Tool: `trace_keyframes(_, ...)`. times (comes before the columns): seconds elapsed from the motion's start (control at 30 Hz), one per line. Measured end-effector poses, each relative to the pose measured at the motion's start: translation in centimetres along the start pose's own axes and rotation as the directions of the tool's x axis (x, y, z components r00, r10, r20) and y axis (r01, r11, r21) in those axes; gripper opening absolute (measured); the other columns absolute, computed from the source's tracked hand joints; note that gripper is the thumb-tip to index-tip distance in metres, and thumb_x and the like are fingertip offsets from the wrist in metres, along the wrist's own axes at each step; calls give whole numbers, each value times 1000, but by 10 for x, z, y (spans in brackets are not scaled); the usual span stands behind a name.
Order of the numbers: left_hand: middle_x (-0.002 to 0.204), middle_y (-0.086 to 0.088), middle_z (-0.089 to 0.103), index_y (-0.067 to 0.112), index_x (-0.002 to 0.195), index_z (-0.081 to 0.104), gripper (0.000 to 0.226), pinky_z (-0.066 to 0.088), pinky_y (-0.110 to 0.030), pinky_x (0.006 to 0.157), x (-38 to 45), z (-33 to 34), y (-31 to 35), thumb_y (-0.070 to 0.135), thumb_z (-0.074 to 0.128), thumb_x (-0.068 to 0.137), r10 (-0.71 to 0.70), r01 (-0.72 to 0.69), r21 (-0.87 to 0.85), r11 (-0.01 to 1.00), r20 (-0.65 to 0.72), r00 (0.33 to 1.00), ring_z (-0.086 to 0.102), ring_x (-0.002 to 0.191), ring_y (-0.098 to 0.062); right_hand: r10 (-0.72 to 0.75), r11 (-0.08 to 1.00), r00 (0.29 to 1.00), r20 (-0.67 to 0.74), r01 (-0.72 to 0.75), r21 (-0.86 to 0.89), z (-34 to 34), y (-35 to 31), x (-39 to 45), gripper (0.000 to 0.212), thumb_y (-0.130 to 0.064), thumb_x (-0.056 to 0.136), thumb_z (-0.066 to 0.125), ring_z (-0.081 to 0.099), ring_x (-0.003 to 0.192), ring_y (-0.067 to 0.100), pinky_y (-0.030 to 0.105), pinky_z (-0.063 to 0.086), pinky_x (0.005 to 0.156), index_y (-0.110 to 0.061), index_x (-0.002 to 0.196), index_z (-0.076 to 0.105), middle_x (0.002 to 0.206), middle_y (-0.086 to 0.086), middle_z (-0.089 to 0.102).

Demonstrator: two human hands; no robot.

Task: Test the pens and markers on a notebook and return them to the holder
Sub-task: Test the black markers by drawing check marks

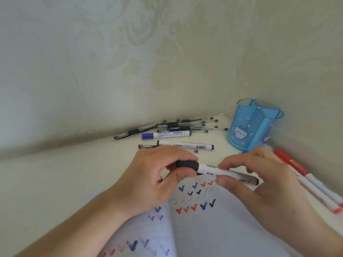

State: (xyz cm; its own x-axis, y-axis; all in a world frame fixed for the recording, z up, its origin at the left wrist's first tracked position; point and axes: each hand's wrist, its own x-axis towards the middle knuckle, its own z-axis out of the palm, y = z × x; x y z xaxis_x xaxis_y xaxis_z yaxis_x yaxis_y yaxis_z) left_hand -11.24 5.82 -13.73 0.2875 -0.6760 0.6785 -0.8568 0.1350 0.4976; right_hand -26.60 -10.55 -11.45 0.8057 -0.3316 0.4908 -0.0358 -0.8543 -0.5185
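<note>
A white marker (209,168) with a black cap lies level between both hands, above the open notebook (213,230). My left hand (157,179) grips the black cap end. My right hand (263,180) pinches the white barrel. Red, blue and black check marks cover the notebook page. The blue pen holder (254,125) stands in the far right corner, with no pens showing above its rim. Behind my hands lie a blue-capped marker (166,135), a black-capped marker (185,145) and several black gel pens (185,125).
Two red markers (308,180) lie at the right edge of the table, next to the wall. Walls close the table at the back and right. Bare cream table top (65,173) stretches to the left of the notebook.
</note>
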Motion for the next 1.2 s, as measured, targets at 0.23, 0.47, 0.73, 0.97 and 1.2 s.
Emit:
trace_keyframes(0.23,119,25,56,37,130,50,48,41,-22,94,0,-5,-23,46,63,85,-335,342,304,889,-77,939,48,112,2,280,937,942,-186,-311,-160,-37,45,15,13,-42,74,70,62,63,5,30,55,61,-50,76,60,70,-23,66)
trace_keyframes(0.47,135,10,53,25,132,54,42,32,-33,107,-1,-9,-50,34,60,91,-473,426,538,727,-57,879,40,127,-17,534,706,841,-88,-501,-502,-47,113,7,24,-41,63,79,63,62,15,37,55,63,-46,67,55,56,-19,63)
trace_keyframes(0.73,145,25,38,42,136,43,50,13,-37,108,1,0,-58,53,23,91,-473,289,595,750,176,864,20,139,-8,575,676,808,-128,-558,-481,-43,130,1,27,-47,59,76,62,48,20,36,54,54,-49,75,54,53,-7,63)
trace_keyframes(0.97,110,19,57,36,114,60,21,25,-29,94,3,1,-57,32,58,93,-493,425,536,729,-19,870,44,114,-11,393,794,893,-217,-449,-410,-37,64,9,22,-65,68,54,61,66,17,36,54,64,-45,79,54,70,-22,61)
trace_keyframes(1.2,103,8,60,23,106,70,18,41,-31,95,4,0,-60,14,64,91,-447,418,449,790,-46,893,53,104,-16,164,981,960,-229,-183,-68,-29,5,2,8,-39,74,70,53,55,10,13,39,49,-34,71,64,76,-18,64)
